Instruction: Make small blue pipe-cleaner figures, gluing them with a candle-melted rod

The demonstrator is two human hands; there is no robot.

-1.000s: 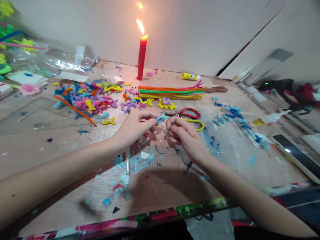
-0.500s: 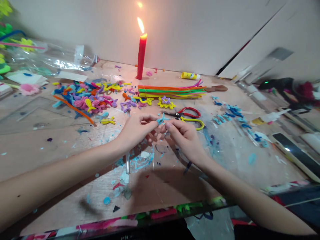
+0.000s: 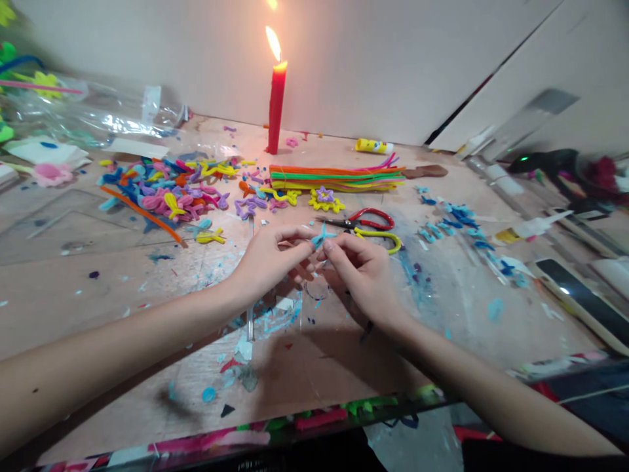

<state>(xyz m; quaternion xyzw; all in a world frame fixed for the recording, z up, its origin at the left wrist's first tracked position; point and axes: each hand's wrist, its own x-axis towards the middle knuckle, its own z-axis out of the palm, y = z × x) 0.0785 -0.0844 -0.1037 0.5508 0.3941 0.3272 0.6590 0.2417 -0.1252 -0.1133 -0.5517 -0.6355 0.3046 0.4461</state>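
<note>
A small light-blue twisted pipe cleaner piece [image 3: 323, 237] is pinched between both hands above the middle of the table. My left hand [image 3: 280, 252] is closed on its left side with thumb and forefinger. My right hand [image 3: 361, 265] pinches it from the right, fingertips almost meeting the left ones; part of the piece is hidden by them. Just behind the hands lie scissors [image 3: 376, 221] with one red and one yellow handle loop. Beyond them rest a yellow and purple pipe cleaner shape [image 3: 326, 200] and a bundle of coloured pipe cleaners [image 3: 339, 177].
A lit red candle [image 3: 277, 108] stands at the back. To the left is a heap of bent pipe cleaner pieces [image 3: 167, 190]. Blue pieces [image 3: 459, 215], a glue bottle [image 3: 533, 227] and a phone-like device [image 3: 580, 298] lie right. A glue stick [image 3: 373, 145] is near the wall.
Both hands stay together, and the light-blue piece has shifted slightly right between the fingers. My right fingertips now cover more of its lower part. The view has tilted slightly.
</note>
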